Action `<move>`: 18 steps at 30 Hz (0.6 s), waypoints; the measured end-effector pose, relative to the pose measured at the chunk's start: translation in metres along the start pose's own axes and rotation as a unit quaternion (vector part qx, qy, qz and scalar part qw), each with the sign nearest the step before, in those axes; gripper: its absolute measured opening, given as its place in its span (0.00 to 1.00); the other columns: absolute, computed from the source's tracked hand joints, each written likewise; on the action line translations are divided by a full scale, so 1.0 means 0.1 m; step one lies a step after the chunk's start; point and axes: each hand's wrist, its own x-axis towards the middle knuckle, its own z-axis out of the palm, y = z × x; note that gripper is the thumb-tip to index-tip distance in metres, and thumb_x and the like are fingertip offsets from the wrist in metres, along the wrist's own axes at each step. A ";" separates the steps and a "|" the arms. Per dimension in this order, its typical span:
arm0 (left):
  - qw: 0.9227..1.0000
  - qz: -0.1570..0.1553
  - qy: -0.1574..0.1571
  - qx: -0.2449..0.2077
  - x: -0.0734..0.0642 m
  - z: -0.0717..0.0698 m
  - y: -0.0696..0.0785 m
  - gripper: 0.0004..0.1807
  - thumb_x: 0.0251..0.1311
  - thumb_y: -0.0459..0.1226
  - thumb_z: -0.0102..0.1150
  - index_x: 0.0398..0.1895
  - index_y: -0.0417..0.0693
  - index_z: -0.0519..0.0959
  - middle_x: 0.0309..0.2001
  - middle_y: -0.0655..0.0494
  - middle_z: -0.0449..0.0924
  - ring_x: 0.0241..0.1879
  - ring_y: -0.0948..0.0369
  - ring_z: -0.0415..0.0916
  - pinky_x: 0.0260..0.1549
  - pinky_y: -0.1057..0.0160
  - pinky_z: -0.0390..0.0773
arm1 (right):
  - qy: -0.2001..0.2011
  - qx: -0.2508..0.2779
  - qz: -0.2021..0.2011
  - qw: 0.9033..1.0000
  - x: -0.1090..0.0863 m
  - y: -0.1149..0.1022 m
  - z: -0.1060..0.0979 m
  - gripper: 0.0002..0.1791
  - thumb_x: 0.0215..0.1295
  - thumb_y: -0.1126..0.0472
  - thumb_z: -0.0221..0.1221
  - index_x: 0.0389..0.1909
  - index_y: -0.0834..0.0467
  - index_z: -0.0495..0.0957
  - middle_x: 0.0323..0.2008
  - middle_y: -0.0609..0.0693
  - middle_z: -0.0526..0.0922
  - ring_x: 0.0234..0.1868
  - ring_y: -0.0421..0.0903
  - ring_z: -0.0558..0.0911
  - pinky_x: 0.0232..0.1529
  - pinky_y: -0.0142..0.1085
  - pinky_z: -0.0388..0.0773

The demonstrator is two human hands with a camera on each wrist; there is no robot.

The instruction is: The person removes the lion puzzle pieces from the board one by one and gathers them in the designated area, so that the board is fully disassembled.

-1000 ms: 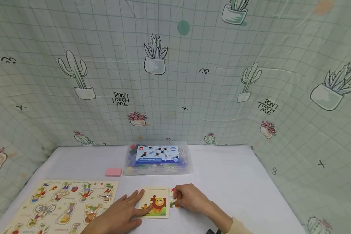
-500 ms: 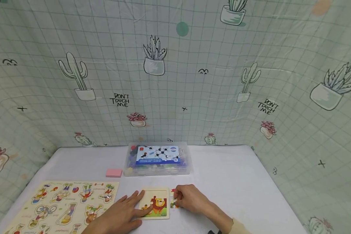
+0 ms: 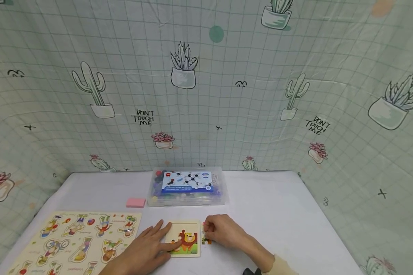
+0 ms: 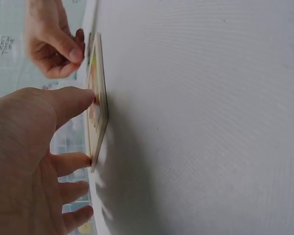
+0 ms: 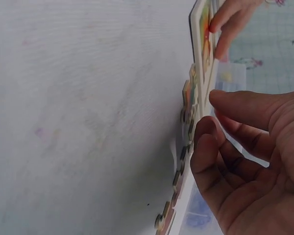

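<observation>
A small wooden jigsaw tray [image 3: 199,248] lies on the white table, with a lion picture [image 3: 188,241] partly filled in at its right and lower parts. My left hand [image 3: 148,248] rests on the tray's left side with fingers spread, its thumb touching the picture. Just right of the tray are loose jigsaw pieces [image 3: 206,241], partly covered by my right hand [image 3: 223,231]. In the right wrist view, that hand's fingers [image 5: 206,156] are loosely curled and a gap shows between thumb and forefinger. No piece is visible between them. The pieces stand in a row beneath.
A cream puzzle board [image 3: 67,240] with several sport figures lies at the left. Behind the tray stands a clear plastic molecular model kit box [image 3: 187,198], with a pink block [image 3: 135,203] beside it. A patterned curtain [image 3: 206,103] hangs around the table's back and sides.
The view shifts slightly. My left hand stays on the tray, and my right hand stays over the loose pieces with only a slight shift of its fingers.
</observation>
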 end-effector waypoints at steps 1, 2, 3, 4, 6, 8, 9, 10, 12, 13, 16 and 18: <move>1.000 0.003 0.008 0.001 0.00 0.00 0.01 0.21 0.71 0.51 0.54 0.67 0.76 0.75 0.74 0.42 0.63 0.74 0.39 0.56 0.62 0.35 0.64 | 0.000 0.001 -0.005 1.000 0.01 -0.01 0.00 0.08 0.60 0.62 0.69 0.28 0.48 0.79 0.21 0.38 0.74 0.23 0.33 0.70 0.27 0.28 0.68; 1.000 0.006 0.015 0.003 0.01 0.00 0.01 0.21 0.72 0.52 0.54 0.66 0.75 0.75 0.74 0.43 0.64 0.74 0.40 0.57 0.62 0.35 0.65 | 0.000 0.001 -0.010 1.000 0.01 -0.02 0.00 0.08 0.60 0.62 0.69 0.29 0.48 0.79 0.21 0.37 0.75 0.23 0.33 0.71 0.27 0.28 0.69; 1.000 0.010 0.021 0.005 0.01 0.00 0.02 0.21 0.72 0.52 0.53 0.66 0.75 0.76 0.73 0.44 0.65 0.74 0.41 0.58 0.62 0.36 0.65 | -0.001 0.002 -0.014 1.000 0.02 -0.03 0.00 0.07 0.60 0.62 0.69 0.29 0.48 0.80 0.22 0.37 0.75 0.23 0.33 0.71 0.27 0.28 0.69; 1.000 0.013 0.027 0.005 0.02 0.00 0.03 0.21 0.72 0.52 0.53 0.66 0.74 0.76 0.73 0.46 0.66 0.74 0.43 0.58 0.62 0.37 0.66 | -0.002 0.003 -0.018 1.000 0.02 -0.04 0.01 0.07 0.60 0.62 0.68 0.29 0.48 0.80 0.22 0.37 0.75 0.23 0.33 0.71 0.27 0.28 0.69; 0.999 0.018 0.032 0.004 0.05 0.00 0.05 0.20 0.72 0.52 0.53 0.66 0.73 0.77 0.73 0.48 0.67 0.73 0.44 0.60 0.61 0.38 0.67 | -0.005 0.006 -0.020 1.000 0.04 -0.07 0.01 0.06 0.61 0.62 0.68 0.30 0.48 0.80 0.22 0.37 0.75 0.23 0.32 0.71 0.26 0.29 0.69; 0.999 0.018 0.026 0.002 0.08 0.01 0.07 0.21 0.73 0.53 0.52 0.67 0.72 0.76 0.73 0.49 0.67 0.73 0.46 0.61 0.61 0.38 0.68 | -0.010 0.010 -0.020 1.000 0.05 -0.11 0.02 0.06 0.62 0.61 0.67 0.30 0.48 0.80 0.22 0.37 0.75 0.22 0.32 0.71 0.25 0.29 0.69; 1.000 0.018 0.020 -0.001 0.10 0.01 0.08 0.22 0.72 0.53 0.52 0.68 0.71 0.75 0.73 0.50 0.67 0.73 0.46 0.61 0.60 0.38 0.68 | -0.011 0.013 -0.020 1.000 0.06 -0.13 0.03 0.06 0.62 0.62 0.67 0.30 0.48 0.80 0.22 0.37 0.75 0.21 0.33 0.71 0.25 0.29 0.69; 1.000 0.017 0.013 -0.001 0.12 0.02 0.09 0.23 0.72 0.53 0.52 0.68 0.71 0.75 0.73 0.50 0.67 0.73 0.46 0.61 0.60 0.39 0.69 | -0.012 0.015 -0.021 1.000 0.08 -0.15 0.03 0.06 0.63 0.62 0.67 0.31 0.48 0.80 0.22 0.37 0.75 0.20 0.33 0.72 0.25 0.29 0.70; 1.000 0.015 -0.002 -0.002 0.14 0.04 0.11 0.24 0.72 0.54 0.52 0.70 0.71 0.73 0.74 0.51 0.66 0.73 0.47 0.61 0.60 0.39 0.69 | -0.015 0.015 -0.026 0.999 0.10 -0.19 0.05 0.05 0.63 0.62 0.66 0.32 0.49 0.81 0.22 0.37 0.76 0.20 0.32 0.72 0.26 0.28 0.70; 1.000 0.012 -0.010 -0.003 0.16 0.05 0.12 0.25 0.72 0.54 0.52 0.71 0.71 0.72 0.74 0.52 0.66 0.73 0.47 0.61 0.61 0.39 0.68 | -0.016 0.014 -0.029 0.999 0.12 -0.20 0.05 0.04 0.63 0.63 0.66 0.33 0.49 0.82 0.22 0.37 0.76 0.19 0.32 0.72 0.26 0.28 0.71; 1.000 0.009 -0.022 0.003 0.17 0.08 0.14 0.26 0.71 0.58 0.50 0.71 0.71 0.71 0.74 0.52 0.65 0.74 0.47 0.60 0.61 0.39 0.68 | -0.021 0.005 -0.039 0.999 0.16 -0.24 0.08 0.04 0.64 0.63 0.64 0.37 0.52 0.85 0.22 0.36 0.76 0.20 0.32 0.73 0.28 0.27 0.72; 1.000 0.007 -0.026 0.007 0.18 0.10 0.15 0.28 0.71 0.60 0.48 0.71 0.71 0.71 0.75 0.52 0.63 0.74 0.47 0.59 0.62 0.39 0.67 | -0.025 -0.006 -0.045 0.999 0.18 -0.26 0.10 0.07 0.64 0.64 0.63 0.40 0.53 0.86 0.23 0.35 0.76 0.22 0.31 0.73 0.29 0.27 0.72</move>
